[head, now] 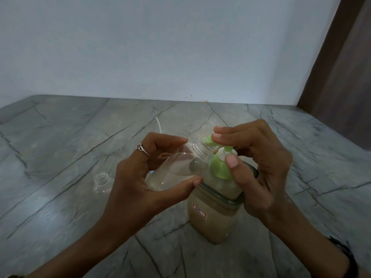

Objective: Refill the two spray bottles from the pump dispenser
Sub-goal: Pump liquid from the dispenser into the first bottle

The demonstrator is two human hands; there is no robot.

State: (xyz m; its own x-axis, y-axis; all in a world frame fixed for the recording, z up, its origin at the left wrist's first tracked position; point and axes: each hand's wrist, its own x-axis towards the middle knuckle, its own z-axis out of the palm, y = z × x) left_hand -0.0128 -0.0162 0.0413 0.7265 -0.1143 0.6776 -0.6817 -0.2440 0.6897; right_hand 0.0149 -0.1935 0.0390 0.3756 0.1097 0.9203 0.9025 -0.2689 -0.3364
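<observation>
The left hand (140, 173) holds a clear spray bottle (180, 167) tipped on its side, its open neck brought up to the nozzle of the green pump head (217, 157) — a placement that makes sense only for catching what the pump delivers, since the spout points left toward the bottle's mouth. The thumb lies along the near underside of the bottle and the fingers curl over the far side, so the hand is wrapped round the bottle body in a loose but full grip; a ring (141, 148) shows on one finger. The right hand (259, 163) sits over the pump dispenser (216, 209), a squarish container of cloudy beige liquid with a dark rim and a small red-bordered label, standing on the grey veined table (60, 141). Its fingers are curled: two fingertips rest on top of the spout end of the pump head while the thumb presses against the green collar from the near side, pinching the pump between them — likely to steady it and drive the plunger down in the same motion. Whether the head is at the top or bottom of its stroke cannot be told. A little liquid seems to pool low in the tilted bottle. The second bottle (102, 182), uncapped and seemingly empty, stands on the table to the left, just behind the left wrist, waiting its turn. A thin white tube (159, 124) lies further back on the table.
</observation>
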